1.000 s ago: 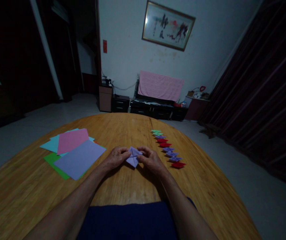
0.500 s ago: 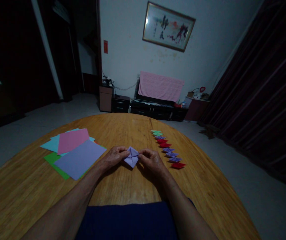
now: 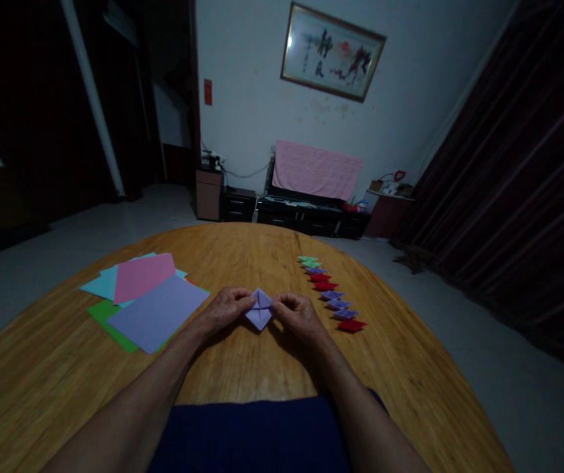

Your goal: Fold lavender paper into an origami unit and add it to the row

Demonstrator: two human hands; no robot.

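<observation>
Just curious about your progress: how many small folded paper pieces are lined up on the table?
9, in a row right of the right hand: two green farthest, then purple, two red, three purple, red nearest. None seems hidden.

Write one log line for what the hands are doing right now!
left hand: pinching purple folded paper | right hand: pinching same paper | table: paper sheets left, folded pieces row right

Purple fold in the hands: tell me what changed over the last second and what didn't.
The purple fold got narrower: its right corner flap, spread out a second ago, is now folded in toward the centre under the right hand, which slid slightly left. The left hand kept pinching its left corner throughout. The paper sheets, the row of finished pieces and the table stayed put.
</observation>
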